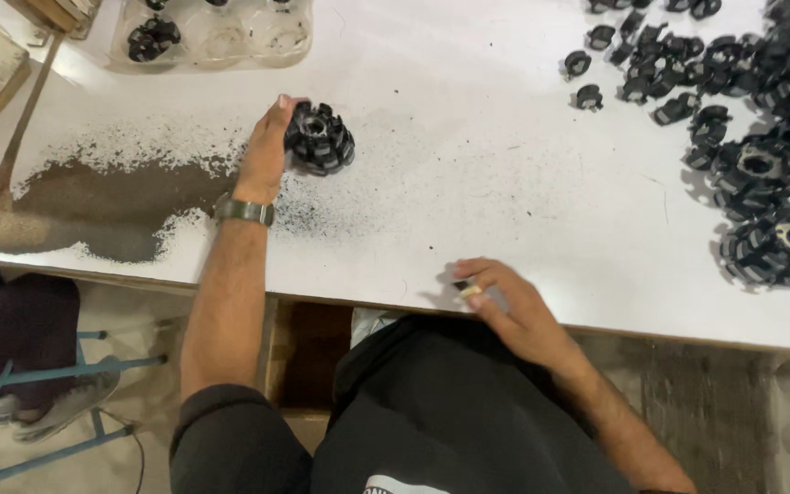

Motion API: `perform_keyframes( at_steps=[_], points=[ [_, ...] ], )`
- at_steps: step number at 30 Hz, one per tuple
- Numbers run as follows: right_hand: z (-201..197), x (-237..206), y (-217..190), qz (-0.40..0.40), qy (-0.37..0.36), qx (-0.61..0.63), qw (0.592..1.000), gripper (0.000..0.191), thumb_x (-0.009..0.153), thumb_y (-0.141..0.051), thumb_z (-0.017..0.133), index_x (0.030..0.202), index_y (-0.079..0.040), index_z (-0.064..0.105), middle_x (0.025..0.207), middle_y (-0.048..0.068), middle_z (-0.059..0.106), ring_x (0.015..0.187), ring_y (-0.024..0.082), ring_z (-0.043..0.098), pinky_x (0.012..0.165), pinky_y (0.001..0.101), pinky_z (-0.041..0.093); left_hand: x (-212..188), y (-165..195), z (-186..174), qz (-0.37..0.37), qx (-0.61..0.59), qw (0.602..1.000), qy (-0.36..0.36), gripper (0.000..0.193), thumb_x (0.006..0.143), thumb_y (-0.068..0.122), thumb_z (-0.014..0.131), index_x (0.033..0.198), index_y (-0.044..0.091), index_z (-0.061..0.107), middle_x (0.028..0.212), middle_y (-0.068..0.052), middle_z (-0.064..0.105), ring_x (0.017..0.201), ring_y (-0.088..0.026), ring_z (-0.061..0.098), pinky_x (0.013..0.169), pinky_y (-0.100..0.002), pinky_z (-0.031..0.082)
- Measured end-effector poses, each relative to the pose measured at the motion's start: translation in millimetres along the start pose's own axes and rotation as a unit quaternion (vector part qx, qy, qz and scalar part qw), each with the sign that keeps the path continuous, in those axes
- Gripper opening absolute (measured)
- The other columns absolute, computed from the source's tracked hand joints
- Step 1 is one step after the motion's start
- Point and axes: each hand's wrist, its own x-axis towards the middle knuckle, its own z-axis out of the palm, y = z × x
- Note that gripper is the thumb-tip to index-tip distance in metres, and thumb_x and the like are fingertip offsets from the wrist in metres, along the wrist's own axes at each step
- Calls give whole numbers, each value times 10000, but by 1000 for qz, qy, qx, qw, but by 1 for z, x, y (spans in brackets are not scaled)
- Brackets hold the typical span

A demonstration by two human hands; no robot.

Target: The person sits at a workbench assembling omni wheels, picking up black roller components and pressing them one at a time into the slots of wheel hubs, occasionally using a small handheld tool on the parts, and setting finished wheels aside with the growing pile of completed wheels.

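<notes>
Black parts pile (770,155) cut off at right edge, clear tray (212,37) cropped at top, small item (464,289) in right fingers too small to tell

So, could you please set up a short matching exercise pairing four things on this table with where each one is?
Things:
1. round black part
2. dark dust patch
3. clear plastic tray
4. pile of black parts

Places:
A. far edge, top left
B. at the left hand fingertips
C. right side of the table
D. left side of the table

Pairs: 1-B, 2-D, 3-A, 4-C
</notes>
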Motion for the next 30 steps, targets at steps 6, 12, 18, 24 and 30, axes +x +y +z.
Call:
perform_keyframes(
  at_steps=[6,12,18,24,30],
  points=[
    [-34,-34,23,125,124,53,983,132,1040,-181,540,1078,-70,600,1218,106,718,1127,192,674,970,361,551,-95,-18,-4,335,427,838,51,1088,867,730,625,1606,12,274,1601,-333,359,1494,-440,373,1201,-539,354],
    [-24,-31,31,56,152,21,987,96,1017,-137,640,1042,-50,610,1176,102,704,1135,167,648,957,316,519,-128,-31,35,286,466,836,-39,926,774,309,808,1574,88,397,1552,-171,483,1424,-366,478,1156,-516,423],
    [-14,-29,23,185,240,-35,952,148,972,-179,722,1013,-61,640,945,69,702,859,151,613,746,302,505,-121,-25,55,302,479,823,46,934,771,303,809,1557,59,367,1480,-213,507,1322,-412,515,1070,-547,443],
    [-22,-28,15,76,251,-242,934,182,912,-107,748,1032,-33,633,936,107,648,891,250,633,842,391,521,-108,-11,26,300,434,845,-91,1026,745,218,828,1600,34,292,1397,-222,563,1248,-409,546,1033,-507,497],
    [-23,-29,21,31,229,-285,930,226,915,-67,718,1092,-21,586,930,77,663,861,244,655,1221,578,347,-125,-15,65,368,343,858,-104,1227,735,314,916,1626,37,118,1373,-165,601,1102,-269,579,981,-398,501]
  ],
)
